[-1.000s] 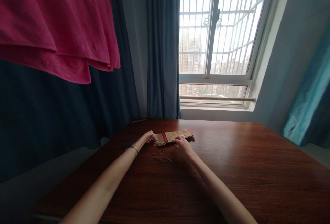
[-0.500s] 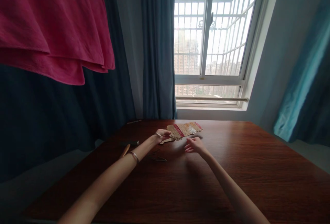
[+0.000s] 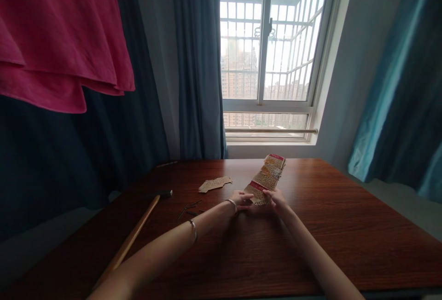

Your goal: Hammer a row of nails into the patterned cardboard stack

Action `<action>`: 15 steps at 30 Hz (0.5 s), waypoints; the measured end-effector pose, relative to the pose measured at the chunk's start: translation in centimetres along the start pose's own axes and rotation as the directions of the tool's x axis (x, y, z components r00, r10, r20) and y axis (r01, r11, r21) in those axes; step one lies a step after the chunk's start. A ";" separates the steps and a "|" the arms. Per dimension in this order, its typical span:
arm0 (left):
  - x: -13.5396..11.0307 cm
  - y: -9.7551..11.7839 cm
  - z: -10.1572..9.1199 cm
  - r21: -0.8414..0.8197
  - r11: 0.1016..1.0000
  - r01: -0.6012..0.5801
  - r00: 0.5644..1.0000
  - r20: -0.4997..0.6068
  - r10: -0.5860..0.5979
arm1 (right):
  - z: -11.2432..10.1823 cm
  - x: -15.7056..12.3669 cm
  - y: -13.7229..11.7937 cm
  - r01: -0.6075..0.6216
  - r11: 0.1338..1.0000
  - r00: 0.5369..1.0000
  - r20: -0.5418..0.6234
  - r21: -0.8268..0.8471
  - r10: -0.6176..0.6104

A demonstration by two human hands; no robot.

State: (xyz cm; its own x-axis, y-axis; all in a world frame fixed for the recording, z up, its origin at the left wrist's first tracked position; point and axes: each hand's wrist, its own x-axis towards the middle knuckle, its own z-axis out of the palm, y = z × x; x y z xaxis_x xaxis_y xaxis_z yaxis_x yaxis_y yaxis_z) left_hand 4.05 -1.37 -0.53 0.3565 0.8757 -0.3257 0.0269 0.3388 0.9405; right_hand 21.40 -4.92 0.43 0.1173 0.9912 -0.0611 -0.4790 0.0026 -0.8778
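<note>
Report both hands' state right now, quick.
Left hand: closed on the near end of the patterned cardboard, at its left edge.
Right hand: closed on the same cardboard, at its right edge.

Window: the barred, pale-framed sliding window (image 3: pixel 260 103) lights my work, its sky blown to white, buildings beyond hazy.
Tabletop: the glossy red-brown wooden table (image 3: pixel 324 226) shows pale glare near the window and dims toward me.
Hands: soft shadow lies below my left hand (image 3: pixel 241 198) and right hand (image 3: pixel 277 197).
Cardboard: I see the tan, red-banded cardboard bundle (image 3: pixel 265 178) clearly, its fine pattern soft.
Curtain: the dark blue fabric curtain (image 3: pixel 69 162) sinks nearly to black.
Edges: wide-angle stretch, darkened lower corners.
</note>
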 end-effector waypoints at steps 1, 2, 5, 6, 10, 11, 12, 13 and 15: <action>0.0 1.1 -1.1 0.095 0.995 -0.027 1.000 -0.006 0.028 | -0.1 -0.1 -0.1 0.000 1.000 1.000 -0.001 -0.004 0.000; -0.1 2.4 -2.4 0.199 0.977 -0.070 0.994 -0.064 0.085 | 0.0 -0.1 -0.2 -0.007 1.000 1.000 -0.002 -0.009 0.007; -0.4 6.4 -7.9 0.695 0.719 0.020 0.881 -0.352 0.316 | 0.3 -0.1 -0.2 -0.045 0.999 0.999 0.003 -0.003 0.046; -0.7 7.5 -9.9 0.738 0.672 0.064 0.852 -0.390 0.348 | 0.5 0.0 -0.2 -0.057 0.998 0.998 0.010 0.003 0.057; -2.0 9.1 -16.4 0.779 0.592 0.208 0.801 -0.483 0.354 | 1.3 0.1 0.2 -0.058 0.998 0.998 0.029 0.006 0.058; -2.3 9.0 -17.4 0.777 0.581 0.242 0.802 -0.497 0.331 | 1.5 0.1 0.3 -0.055 0.998 0.998 0.030 0.006 0.054; -2.4 8.8 -18.0 0.774 0.573 0.269 0.806 -0.506 0.306 | 1.6 0.1 0.4 -0.052 0.999 0.998 0.034 0.006 0.052; -2.5 8.4 -18.3 0.773 0.565 0.289 0.813 -0.510 0.282 | 1.8 0.1 0.5 -0.050 0.999 0.998 0.040 0.006 0.049; -2.6 7.7 -18.1 0.780 0.548 0.303 0.835 -0.495 0.242 | 2.1 0.1 0.6 -0.047 0.999 0.997 0.054 0.007 0.046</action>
State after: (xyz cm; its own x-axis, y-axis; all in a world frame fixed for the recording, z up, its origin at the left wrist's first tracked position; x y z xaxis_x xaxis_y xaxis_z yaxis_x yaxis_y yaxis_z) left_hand -13.59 5.25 5.82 -0.1577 0.9832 -0.0923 0.8512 0.1828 0.4920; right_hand 19.25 -4.51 0.88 0.0479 0.9960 -0.0758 -0.4899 -0.0427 -0.8707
